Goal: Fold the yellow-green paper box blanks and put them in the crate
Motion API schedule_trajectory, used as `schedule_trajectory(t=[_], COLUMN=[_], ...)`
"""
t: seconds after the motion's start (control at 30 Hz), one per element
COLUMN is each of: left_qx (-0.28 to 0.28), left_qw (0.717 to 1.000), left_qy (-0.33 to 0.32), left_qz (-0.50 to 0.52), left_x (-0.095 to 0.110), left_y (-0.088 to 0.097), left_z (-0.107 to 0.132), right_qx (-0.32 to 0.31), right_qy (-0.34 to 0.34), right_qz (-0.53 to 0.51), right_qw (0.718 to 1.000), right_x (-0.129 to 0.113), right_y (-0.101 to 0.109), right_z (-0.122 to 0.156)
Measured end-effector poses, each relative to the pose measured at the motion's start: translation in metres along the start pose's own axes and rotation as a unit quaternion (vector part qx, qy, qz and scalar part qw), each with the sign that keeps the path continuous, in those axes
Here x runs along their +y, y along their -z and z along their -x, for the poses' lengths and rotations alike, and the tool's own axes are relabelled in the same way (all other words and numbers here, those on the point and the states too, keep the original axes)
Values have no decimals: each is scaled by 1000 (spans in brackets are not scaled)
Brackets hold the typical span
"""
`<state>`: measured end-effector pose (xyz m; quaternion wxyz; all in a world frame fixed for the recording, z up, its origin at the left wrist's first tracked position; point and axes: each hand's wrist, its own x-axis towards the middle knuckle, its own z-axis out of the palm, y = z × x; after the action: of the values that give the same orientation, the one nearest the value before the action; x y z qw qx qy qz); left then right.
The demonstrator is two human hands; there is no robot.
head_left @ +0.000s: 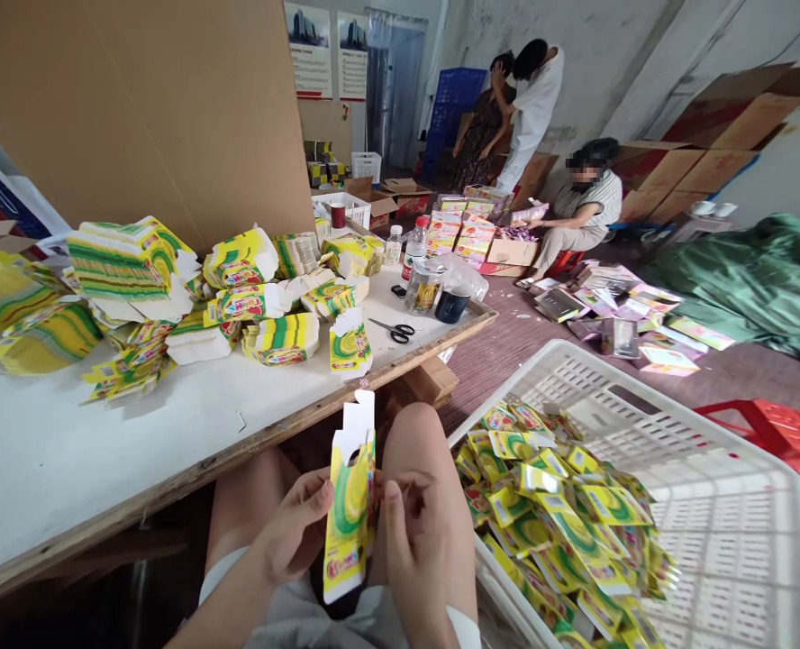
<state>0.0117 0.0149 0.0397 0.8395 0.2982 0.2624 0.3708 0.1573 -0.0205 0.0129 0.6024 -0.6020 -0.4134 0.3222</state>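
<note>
Over my lap I hold a small yellow and green paper carton (pixel 347 514), upright and slightly tilted, with its white top flaps standing up. My left hand (pixel 298 523) is closed on the carton's left edge, the thumb lying against its front. At its right side is my right hand (pixel 413 532), fingers bent and thumb raised apart from them. A fingertip seems to touch the carton's right edge, partly hidden. To the right, a white plastic basket (pixel 731 505) holds a heap of yellow-green packets (pixel 568 514). A single flat carton (pixel 350 344) lies near the table edge.
Stacks of flat cartons (pixel 130 270) cover much of the white table (pixel 190 406). Scissors (pixel 396 331), a bottle (pixel 414 248) and a dark mug (pixel 452 306) stand or lie at its right end. A red stool (pixel 778 442) is beyond the basket. Several people are farther back.
</note>
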Motion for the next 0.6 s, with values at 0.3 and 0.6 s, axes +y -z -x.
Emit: schedule_trajectory(t=[0.3,0.6], left_qx=[-11,93], left_qw=[999,988], left_qy=[46,-47], left_qz=[-2,-117], left_x=[9,-2], left_y=[-10,2], left_z=[4,-5], right_qx=[-67,-91], right_qy=[121,-29], right_qz=[22,-12], right_qw=[990,995], right_x=[-20,-4], right_y=[4,-9], right_z=[-10,-7])
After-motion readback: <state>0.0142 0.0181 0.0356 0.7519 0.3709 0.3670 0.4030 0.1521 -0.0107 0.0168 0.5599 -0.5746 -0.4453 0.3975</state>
